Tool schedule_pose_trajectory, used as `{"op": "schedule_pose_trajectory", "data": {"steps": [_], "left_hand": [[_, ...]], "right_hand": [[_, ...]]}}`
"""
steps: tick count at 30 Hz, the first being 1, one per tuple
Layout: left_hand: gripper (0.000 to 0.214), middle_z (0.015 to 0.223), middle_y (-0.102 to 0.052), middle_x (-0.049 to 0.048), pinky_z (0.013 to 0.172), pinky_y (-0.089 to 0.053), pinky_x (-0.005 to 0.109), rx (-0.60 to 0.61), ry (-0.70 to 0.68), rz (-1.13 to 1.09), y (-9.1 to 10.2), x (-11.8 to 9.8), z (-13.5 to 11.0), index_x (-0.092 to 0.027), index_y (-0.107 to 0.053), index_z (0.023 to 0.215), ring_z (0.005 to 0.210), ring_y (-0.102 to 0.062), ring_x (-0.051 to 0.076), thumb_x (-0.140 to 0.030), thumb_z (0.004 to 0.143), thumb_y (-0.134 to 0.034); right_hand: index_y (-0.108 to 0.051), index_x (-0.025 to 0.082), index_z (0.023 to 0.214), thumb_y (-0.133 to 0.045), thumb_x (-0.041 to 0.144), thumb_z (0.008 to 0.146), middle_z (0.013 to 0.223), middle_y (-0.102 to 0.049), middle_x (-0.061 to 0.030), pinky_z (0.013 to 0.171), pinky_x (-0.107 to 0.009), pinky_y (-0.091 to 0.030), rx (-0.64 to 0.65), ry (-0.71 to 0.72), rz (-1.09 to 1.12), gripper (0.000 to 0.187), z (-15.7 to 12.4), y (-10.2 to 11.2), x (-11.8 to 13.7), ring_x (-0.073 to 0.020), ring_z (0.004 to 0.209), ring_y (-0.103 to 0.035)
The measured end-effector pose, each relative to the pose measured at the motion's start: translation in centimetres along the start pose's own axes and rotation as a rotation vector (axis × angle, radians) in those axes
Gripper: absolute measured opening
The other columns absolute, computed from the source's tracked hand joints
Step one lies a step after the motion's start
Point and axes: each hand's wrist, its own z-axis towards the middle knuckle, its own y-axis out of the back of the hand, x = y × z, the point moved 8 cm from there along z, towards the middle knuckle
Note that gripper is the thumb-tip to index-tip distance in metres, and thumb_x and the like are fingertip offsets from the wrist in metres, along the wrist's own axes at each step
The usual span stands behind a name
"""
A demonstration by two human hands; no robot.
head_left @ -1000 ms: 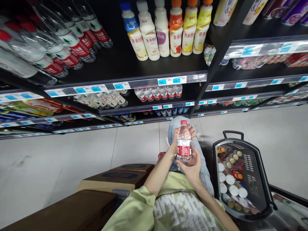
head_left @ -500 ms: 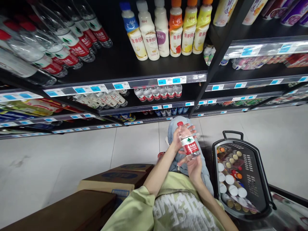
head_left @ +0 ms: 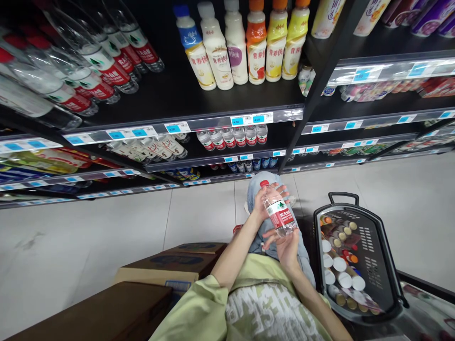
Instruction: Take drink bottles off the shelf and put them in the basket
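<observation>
a: left hand status?
b: left hand [head_left: 259, 204] is curled round the upper part of a small clear plastic water bottle [head_left: 280, 213], red cap, red-and-white label. fingers go behind it, tips spread out past its far side.
a: right hand?
b: right hand [head_left: 288, 246] is half open, just below the left one, fingers spread, touching the bottle's base. can't tell how much weight it takes.
a: bottle pose?
b: tilted. cap end at the left hand, base end at the right hand. green-and-red label print faces up.
a: what's around the hands?
b: blue denim trouser leg [head_left: 302, 258] behind both. black plastic basket with a loop handle [head_left: 380, 237] right of the right hand, well apart; white round caps [head_left: 340, 264] inside. brown cardboard cartons [head_left: 159, 266] left of the left hand, nearer the body. ahead of both hands, black shelves [head_left: 170, 94]: six small red-labelled clear bottles [head_left: 240, 137] low, six tall plastic drink bottles [head_left: 236, 52] above.
</observation>
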Motion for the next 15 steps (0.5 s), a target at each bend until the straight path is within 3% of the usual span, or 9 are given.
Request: {"op": "schedule_pose_trajectory", "data": {"steps": [5, 8, 12, 15], "left_hand": [[0.037, 0.112, -0.077, 0.0155, 0.102, -0.054, 0.054, 0.004, 0.009, 0.004, -0.3, 0.0, 0.0, -0.018, -0.071, 0.111, 0.108, -0.074, 0.036, -0.040, 0.081, -0.071], [0.046, 0.112, -0.077, 0.0154, 0.100, -0.055, 0.053, 0.018, 0.008, -0.005, -0.4, -0.1, -0.1, -0.018, -0.070, 0.120, 0.108, -0.075, 0.036, -0.040, 0.080, -0.069], [0.058, 0.114, -0.078, 0.0171, 0.095, -0.057, 0.050, 0.067, 0.012, -0.002, -0.7, -0.2, -0.1, -0.015, -0.067, 0.135, 0.104, -0.075, 0.036, -0.044, 0.084, -0.062], [0.062, 0.111, -0.078, 0.0172, 0.090, -0.058, 0.047, 0.084, 0.042, 0.007, -0.6, 0.0, 0.2, -0.014, -0.065, 0.138, 0.099, -0.075, 0.034, -0.044, 0.083, -0.062]], "right_hand": [[-0.062, 0.024, 0.097, -0.040, 0.081, 0.097, 0.073, -0.074, -0.0084, 0.058, -0.045, -0.064, -0.063, 0.061, 0.020, 0.061, 0.0, 0.6, -0.1, -0.0297, 0.062, -0.076], [-0.056, 0.027, 0.116, -0.052, 0.074, 0.097, 0.080, -0.074, -0.0051, 0.062, -0.046, -0.066, -0.084, 0.124, -0.026, 0.051, -0.1, 0.7, -0.2, -0.0292, 0.069, -0.077], [-0.051, 0.026, 0.141, -0.072, 0.056, 0.093, 0.103, -0.073, -0.0081, 0.075, -0.043, -0.067, -0.214, 0.269, -0.222, 0.061, -1.0, 1.2, 0.5, -0.0269, 0.088, -0.077], [-0.060, 0.024, 0.138, -0.084, 0.044, 0.084, 0.119, -0.064, -0.0112, 0.082, -0.039, -0.066, -0.323, 0.434, -0.481, 0.062, -2.1, 1.6, 2.2, -0.0248, 0.099, -0.072]]}}
